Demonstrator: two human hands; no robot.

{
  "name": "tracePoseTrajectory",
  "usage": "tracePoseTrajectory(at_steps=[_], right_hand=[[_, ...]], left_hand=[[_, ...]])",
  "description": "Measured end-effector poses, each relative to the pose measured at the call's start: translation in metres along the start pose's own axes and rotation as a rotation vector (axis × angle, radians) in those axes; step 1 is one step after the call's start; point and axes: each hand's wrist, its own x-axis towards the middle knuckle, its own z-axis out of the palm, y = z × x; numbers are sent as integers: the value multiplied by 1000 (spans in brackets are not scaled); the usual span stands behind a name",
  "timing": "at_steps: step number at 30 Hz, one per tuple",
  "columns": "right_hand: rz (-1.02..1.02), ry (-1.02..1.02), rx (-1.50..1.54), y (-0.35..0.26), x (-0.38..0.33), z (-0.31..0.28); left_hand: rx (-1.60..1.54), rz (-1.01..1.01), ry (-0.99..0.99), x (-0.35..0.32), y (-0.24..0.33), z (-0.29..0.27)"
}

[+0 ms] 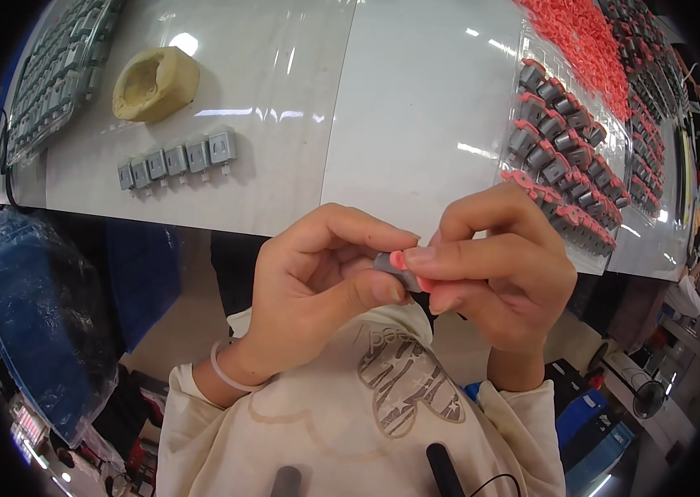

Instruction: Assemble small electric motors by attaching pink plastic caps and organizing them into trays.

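Observation:
Just off the table's near edge, my left hand [308,286] pinches a small grey motor [394,270] between thumb and fingers. My right hand [503,269] is closed on a pink plastic piece [401,259] at the motor's right end. The piece touches the motor; fingertips cover much of both, so I cannot tell how fully it is seated. To the right, a clear tray [524,108] carries rows of grey motors with pink pieces on them. On the left part of the table stands a short row of bare grey motors [176,161].
A yellowish hollowed block [156,84] sits behind the row of motors. At far left a clear tray of motors [56,87] lies on the table [283,166]. Loose pink pieces [577,45] are heaped at far right. A blue plastic-covered bin [43,315] stands below the table's left side.

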Motion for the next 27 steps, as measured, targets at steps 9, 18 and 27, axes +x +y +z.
tracePoseTrajectory(at_steps=[9,18,27], right_hand=[[-224,-173,-183,5,14,-15],[-263,-244,-133,9,16,-15],[3,-52,267,11,-6,-3]], left_hand=[[34,-59,-39,0,4,2],[135,-124,20,-5,8,9],[114,-119,-62,1,4,11]])
